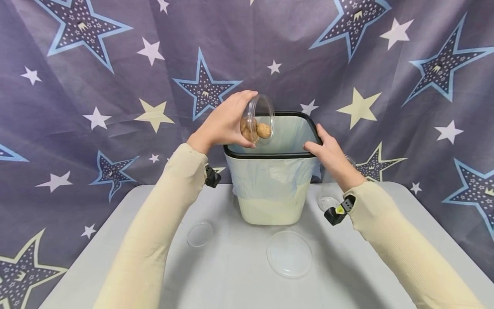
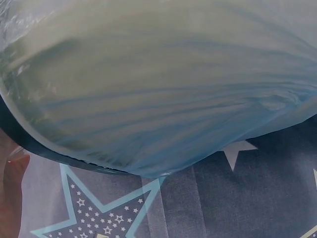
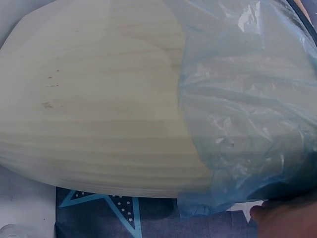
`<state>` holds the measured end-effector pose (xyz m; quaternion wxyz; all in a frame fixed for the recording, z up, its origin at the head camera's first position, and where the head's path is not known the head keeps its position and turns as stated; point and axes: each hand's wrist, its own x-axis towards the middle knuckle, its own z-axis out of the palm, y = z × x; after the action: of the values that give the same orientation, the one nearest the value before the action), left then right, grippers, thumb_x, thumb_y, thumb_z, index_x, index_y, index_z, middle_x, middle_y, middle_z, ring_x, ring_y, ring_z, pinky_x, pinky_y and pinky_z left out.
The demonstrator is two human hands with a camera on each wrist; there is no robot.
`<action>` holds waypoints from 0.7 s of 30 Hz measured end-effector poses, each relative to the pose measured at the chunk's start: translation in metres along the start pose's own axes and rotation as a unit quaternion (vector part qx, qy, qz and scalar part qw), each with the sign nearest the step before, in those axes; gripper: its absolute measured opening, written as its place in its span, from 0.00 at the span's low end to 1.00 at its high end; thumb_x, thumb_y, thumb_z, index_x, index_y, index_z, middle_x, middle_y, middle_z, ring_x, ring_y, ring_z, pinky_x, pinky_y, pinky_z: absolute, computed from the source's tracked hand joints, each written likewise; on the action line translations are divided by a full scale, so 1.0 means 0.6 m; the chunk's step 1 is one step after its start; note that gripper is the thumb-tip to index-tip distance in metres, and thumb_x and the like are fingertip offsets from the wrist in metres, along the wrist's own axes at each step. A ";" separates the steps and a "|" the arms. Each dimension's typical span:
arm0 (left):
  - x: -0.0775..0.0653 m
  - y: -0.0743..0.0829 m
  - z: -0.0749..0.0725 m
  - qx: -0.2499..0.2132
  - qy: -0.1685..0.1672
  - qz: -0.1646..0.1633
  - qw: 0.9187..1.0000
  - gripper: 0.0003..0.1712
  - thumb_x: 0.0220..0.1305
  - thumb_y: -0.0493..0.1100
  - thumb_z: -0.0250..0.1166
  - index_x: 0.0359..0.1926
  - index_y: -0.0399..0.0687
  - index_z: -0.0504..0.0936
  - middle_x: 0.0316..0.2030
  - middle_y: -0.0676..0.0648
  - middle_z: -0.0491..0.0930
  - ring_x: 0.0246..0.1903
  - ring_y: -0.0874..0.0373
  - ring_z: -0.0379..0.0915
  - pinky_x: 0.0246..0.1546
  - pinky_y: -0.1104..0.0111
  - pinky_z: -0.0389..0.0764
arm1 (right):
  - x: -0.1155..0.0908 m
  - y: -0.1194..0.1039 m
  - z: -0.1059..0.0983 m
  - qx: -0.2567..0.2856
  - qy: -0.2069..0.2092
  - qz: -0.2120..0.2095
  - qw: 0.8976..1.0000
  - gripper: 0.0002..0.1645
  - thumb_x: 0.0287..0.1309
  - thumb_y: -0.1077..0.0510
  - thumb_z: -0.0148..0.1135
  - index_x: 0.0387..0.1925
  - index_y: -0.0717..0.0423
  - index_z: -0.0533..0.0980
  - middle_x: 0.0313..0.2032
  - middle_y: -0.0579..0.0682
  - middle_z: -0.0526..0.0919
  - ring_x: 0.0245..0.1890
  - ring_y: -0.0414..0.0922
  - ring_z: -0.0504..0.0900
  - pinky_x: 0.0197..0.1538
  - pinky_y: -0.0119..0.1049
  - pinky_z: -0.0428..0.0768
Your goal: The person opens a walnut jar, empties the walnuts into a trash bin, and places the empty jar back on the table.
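My left hand (image 1: 227,122) grips a clear plastic jar (image 1: 263,107), tipped sideways with its mouth toward the right over the bin's opening. Several round brown pieces, walnut-like in look, lie inside; one brown ball (image 1: 264,130) sits near the mouth. With its thumb over the black rim, my right hand (image 1: 328,150) holds the right side of a cream trash bin (image 1: 270,210). The bin stands upright, lined with a thin bluish bag (image 1: 270,171) folded over its outside. Close up, the right wrist view shows the bin wall (image 3: 99,99) and the bag (image 3: 242,99).
A small clear round lid (image 1: 200,234) lies on the white table (image 1: 231,266) at left front, a larger clear lid (image 1: 289,254) in front of the bin. Behind my right wrist stands a tall clear container (image 1: 329,195). A star-patterned curtain (image 1: 154,86) hangs behind the table.
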<state>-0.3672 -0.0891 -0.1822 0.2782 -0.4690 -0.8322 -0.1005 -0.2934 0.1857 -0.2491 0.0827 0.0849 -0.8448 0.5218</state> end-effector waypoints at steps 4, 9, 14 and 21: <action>0.000 0.001 -0.001 0.000 0.006 0.005 1.000 0.70 0.25 0.60 0.80 0.67 0.34 0.57 0.64 0.37 0.62 0.66 0.46 0.55 0.69 0.65 0.50 | 0.001 -0.001 0.001 -0.002 0.001 -0.001 1.000 0.50 0.55 0.54 0.50 0.73 0.55 0.37 0.73 0.51 0.40 0.72 0.46 0.39 0.72 0.45 0.46; 0.001 0.001 0.000 0.003 0.012 0.010 1.000 0.69 0.25 0.60 0.80 0.66 0.33 0.58 0.64 0.37 0.63 0.66 0.46 0.55 0.69 0.66 0.50 | 0.001 -0.001 0.001 -0.004 0.001 0.001 1.000 0.50 0.55 0.54 0.51 0.73 0.54 0.37 0.74 0.51 0.40 0.73 0.46 0.39 0.72 0.45 0.46; 0.001 0.001 -0.001 0.003 0.014 0.012 1.000 0.69 0.25 0.60 0.81 0.66 0.33 0.58 0.64 0.37 0.63 0.66 0.46 0.55 0.69 0.66 0.50 | 0.001 -0.001 0.002 -0.003 0.000 0.003 1.000 0.50 0.55 0.54 0.51 0.73 0.54 0.37 0.74 0.51 0.39 0.73 0.46 0.39 0.71 0.46 0.46; 0.003 0.003 -0.003 0.000 0.012 0.012 1.000 0.70 0.25 0.60 0.81 0.67 0.33 0.57 0.64 0.37 0.62 0.66 0.46 0.55 0.69 0.66 0.49 | -0.001 -0.003 0.001 0.004 -0.001 0.006 1.000 0.50 0.55 0.54 0.50 0.73 0.54 0.37 0.74 0.51 0.39 0.72 0.46 0.39 0.71 0.46 0.46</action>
<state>-0.3658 -0.0878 -0.1799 0.2896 -0.4779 -0.8229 -0.1027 -0.2926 0.1847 -0.2481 0.0786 0.0809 -0.8435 0.5252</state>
